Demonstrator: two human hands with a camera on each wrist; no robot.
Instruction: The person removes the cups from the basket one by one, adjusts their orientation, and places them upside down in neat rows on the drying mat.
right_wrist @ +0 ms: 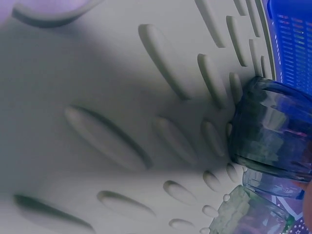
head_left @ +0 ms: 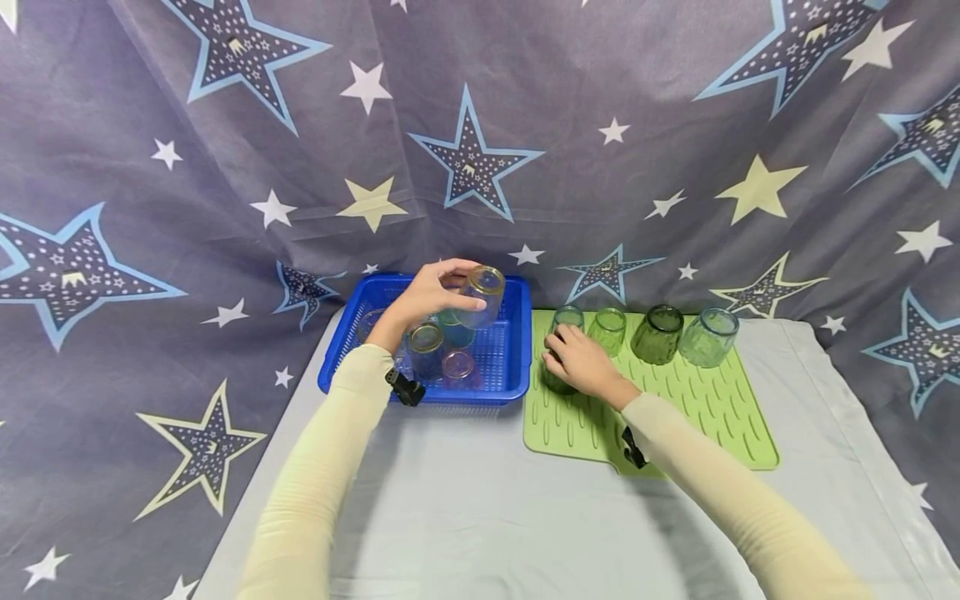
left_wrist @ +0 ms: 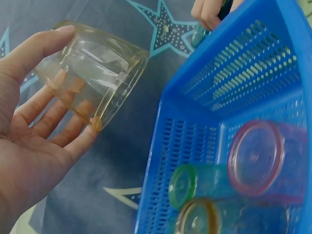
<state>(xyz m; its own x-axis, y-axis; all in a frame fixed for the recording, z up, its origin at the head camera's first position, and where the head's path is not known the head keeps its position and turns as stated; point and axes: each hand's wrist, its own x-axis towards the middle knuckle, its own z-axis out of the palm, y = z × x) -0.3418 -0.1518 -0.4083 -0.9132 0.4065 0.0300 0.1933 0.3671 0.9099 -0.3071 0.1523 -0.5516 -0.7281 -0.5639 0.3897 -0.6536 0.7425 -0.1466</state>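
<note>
My left hand (head_left: pixel 429 297) grips a clear, amber-tinted glass tumbler (head_left: pixel 487 289) over the blue basket (head_left: pixel 519 358). In the left wrist view the thumb lies on one side of this tumbler (left_wrist: pixel 100 68) and the fingers on the other. My right hand (head_left: pixel 583 362) holds a dark tumbler (head_left: pixel 558 384) at the left part of the green drying mat (head_left: pixel 697 417). In the right wrist view that tumbler (right_wrist: pixel 273 129) is close to the mat's surface, with only a bit of a finger (right_wrist: pixel 307 204) showing at the edge.
Inside the basket stand several tumblers, among them an amber-rimmed one (head_left: pixel 427 346) and a pink one (head_left: pixel 458 367). Along the mat's back edge are a teal tumbler (head_left: pixel 567 317), a light green one (head_left: pixel 608 331), a dark green one (head_left: pixel 657 335) and a pale blue one (head_left: pixel 708 337).
</note>
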